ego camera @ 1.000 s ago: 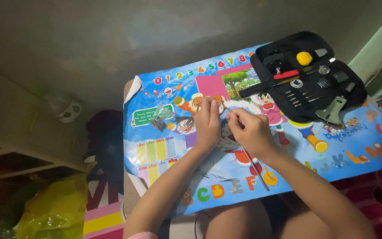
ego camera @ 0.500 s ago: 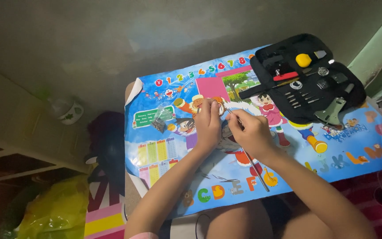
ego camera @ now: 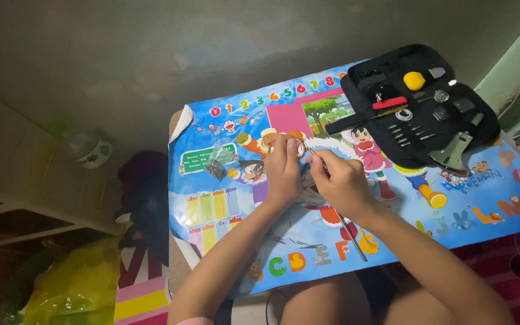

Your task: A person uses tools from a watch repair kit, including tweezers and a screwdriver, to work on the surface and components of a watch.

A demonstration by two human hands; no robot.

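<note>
My left hand (ego camera: 284,171) and my right hand (ego camera: 341,183) are pressed close together over the middle of a small table covered with a colourful cartoon mat (ego camera: 489,198). The left fingers pinch a small round object (ego camera: 299,146), mostly hidden. The right hand holds a thin metal tool (ego camera: 309,151) with its tip at that object. A thin metal strip (ego camera: 350,233) lies on the mat beneath my right wrist.
An open black tool case (ego camera: 416,105) with small screwdrivers, a yellow knob and a red-handled tool lies at the mat's far right. A small clear plastic bag (ego camera: 218,161) sits left of my hands. A yellow bag (ego camera: 79,289) and a white container (ego camera: 88,147) are on the floor left.
Both hands stay together at the same spot on the mat; only small finger shifts show. Nothing else has moved.
</note>
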